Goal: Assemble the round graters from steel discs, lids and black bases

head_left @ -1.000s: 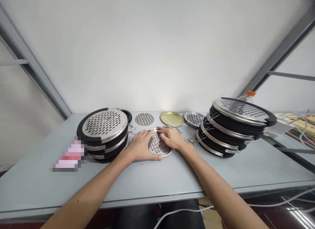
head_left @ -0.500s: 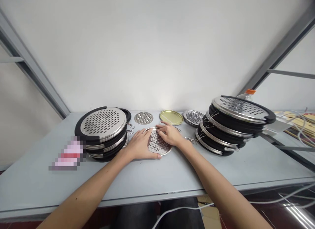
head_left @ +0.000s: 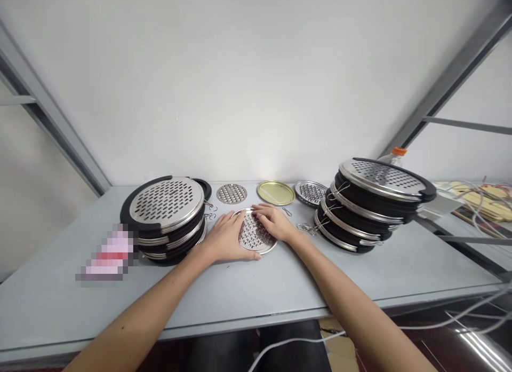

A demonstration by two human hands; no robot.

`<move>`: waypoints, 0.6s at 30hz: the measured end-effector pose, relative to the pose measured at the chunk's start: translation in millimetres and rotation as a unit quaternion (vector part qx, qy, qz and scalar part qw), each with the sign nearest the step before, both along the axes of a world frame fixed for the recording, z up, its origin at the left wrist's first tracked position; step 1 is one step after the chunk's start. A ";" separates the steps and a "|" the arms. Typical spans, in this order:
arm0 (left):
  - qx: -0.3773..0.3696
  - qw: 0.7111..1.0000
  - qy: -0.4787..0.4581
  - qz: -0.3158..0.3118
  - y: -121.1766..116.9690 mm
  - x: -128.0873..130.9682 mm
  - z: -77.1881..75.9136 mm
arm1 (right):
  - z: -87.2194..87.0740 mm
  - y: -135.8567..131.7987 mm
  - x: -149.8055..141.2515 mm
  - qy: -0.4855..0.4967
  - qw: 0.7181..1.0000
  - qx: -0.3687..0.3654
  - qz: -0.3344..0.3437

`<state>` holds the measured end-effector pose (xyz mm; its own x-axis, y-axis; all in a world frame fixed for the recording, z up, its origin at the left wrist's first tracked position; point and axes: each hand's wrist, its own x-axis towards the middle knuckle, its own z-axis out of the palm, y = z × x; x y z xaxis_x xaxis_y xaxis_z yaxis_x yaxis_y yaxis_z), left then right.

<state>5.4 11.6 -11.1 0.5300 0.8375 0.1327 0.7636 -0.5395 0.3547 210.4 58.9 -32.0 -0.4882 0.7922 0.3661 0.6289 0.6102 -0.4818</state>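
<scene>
A round metal grater disc with raised perforations lies flat on the table in front of me. My left hand spans its left rim, fingers at the far edge and thumb along the near edge, gripping it. On the far right part of the disc, my right hand presses with curled fingers at the rim. Behind the disc are a smaller perforated disc, a shallow gold-coloured round lid and a ridged grater plate. A small metal clip lies just beyond my right hand.
To the left stands a stack of black-rimmed round graters; a taller, leaning stack is on the right. Metal hooks stick out beside it. A bottle with an orange cap stands behind. A blurred pink item lies left.
The camera view has shifted slightly. Both hands stay on the grater disc in nearly the same grip, and the surrounding objects have not been moved.
</scene>
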 end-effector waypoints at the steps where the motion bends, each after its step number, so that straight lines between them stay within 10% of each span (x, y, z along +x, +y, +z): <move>1: 0.001 1.000 0.002 -0.002 0.3 -0.1 0.0 | -1.1 0.3 0.2 0.009 1.000 -0.002 0.004; 18: -0.022 1.000 -0.005 -0.004 -3.3 -1.0 5.6 | 4.4 -1.3 -1.1 0.049 0.999 -0.009 -0.003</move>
